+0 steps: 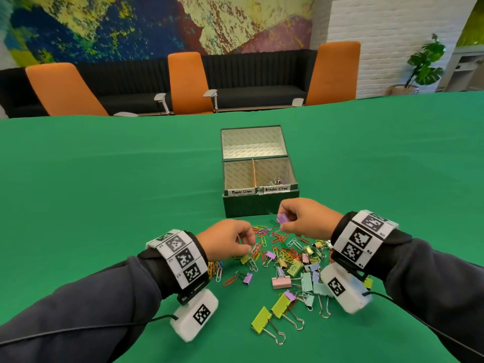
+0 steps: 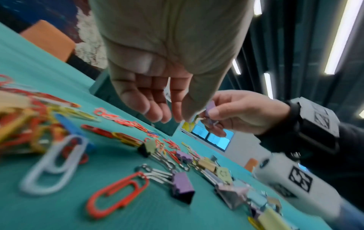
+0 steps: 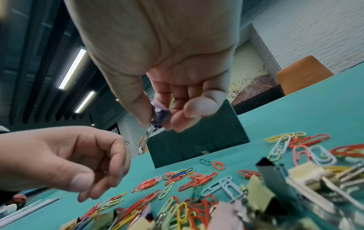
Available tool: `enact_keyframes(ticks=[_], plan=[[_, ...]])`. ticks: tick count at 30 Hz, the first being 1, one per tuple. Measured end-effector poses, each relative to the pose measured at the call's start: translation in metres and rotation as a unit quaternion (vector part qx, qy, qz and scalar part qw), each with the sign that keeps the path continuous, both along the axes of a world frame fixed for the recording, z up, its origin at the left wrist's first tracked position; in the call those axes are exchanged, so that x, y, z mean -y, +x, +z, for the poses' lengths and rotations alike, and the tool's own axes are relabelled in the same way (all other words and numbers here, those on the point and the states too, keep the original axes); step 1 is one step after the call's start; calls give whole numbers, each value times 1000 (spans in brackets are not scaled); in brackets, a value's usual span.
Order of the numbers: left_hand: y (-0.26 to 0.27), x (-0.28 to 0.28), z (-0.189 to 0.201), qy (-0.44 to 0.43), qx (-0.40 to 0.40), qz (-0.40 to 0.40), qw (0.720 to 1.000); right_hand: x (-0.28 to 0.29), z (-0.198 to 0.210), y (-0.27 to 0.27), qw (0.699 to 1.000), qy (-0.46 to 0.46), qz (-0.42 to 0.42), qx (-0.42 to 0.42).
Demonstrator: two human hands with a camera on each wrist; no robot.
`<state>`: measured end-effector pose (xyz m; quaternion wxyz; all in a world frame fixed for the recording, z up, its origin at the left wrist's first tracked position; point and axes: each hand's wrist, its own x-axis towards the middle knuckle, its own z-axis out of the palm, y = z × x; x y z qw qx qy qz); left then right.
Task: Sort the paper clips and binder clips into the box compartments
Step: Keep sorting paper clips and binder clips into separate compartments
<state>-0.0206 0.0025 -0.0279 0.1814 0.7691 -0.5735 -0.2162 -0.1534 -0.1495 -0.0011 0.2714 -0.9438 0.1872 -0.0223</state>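
Observation:
A dark green box (image 1: 259, 206) stands open beyond my hands, its left compartment (image 1: 238, 172) labelled Paper Clips and its right compartment (image 1: 273, 169) labelled Binder Clips. A few binder clips (image 1: 275, 181) lie in the right one. My right hand (image 1: 284, 224) pinches a small purple binder clip (image 1: 282, 218) between thumb and fingers, just in front of the box and above the pile; the right wrist view shows that clip (image 3: 158, 116) too. My left hand (image 1: 247, 247) hovers over coloured paper clips (image 1: 272, 239), fingers loosely curled and holding nothing.
Mixed binder clips (image 1: 301, 273) spread between my wrists, with large yellow-green ones (image 1: 262, 320) nearest me. The green tablecloth (image 1: 104, 192) stretches wide on both sides. Orange chairs (image 1: 187, 82) and a black bench stand past the far edge.

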Motion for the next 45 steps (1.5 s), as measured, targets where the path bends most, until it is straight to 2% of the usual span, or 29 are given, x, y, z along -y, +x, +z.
enact_keyframes(ticks=[6,10,15,18,24,27,29,31,35,41,45], plan=[[-20,31,-2,76,135,-82,985,12,8,7,997,-81,-20,-3],[-30,46,-4,131,154,-91,975,31,28,24,989,-100,-79,76],[-36,52,0,172,173,-102,964,52,45,50,973,-38,-158,164],[-33,47,0,151,174,-97,968,55,44,55,981,22,-137,138],[-7,32,5,47,92,-17,994,35,32,32,992,-47,-79,82],[8,27,11,-13,-47,38,998,14,25,15,999,-19,-30,37],[11,23,18,-67,-157,66,983,2,19,8,999,34,-11,11],[12,20,24,-108,-216,74,968,-5,14,6,998,68,-3,2],[7,18,32,-163,-255,84,949,-14,11,9,993,111,0,32],[2,15,38,-206,-272,97,935,-21,18,11,981,169,-7,95],[-2,15,40,-215,-270,100,933,-23,18,9,978,165,-22,126]])
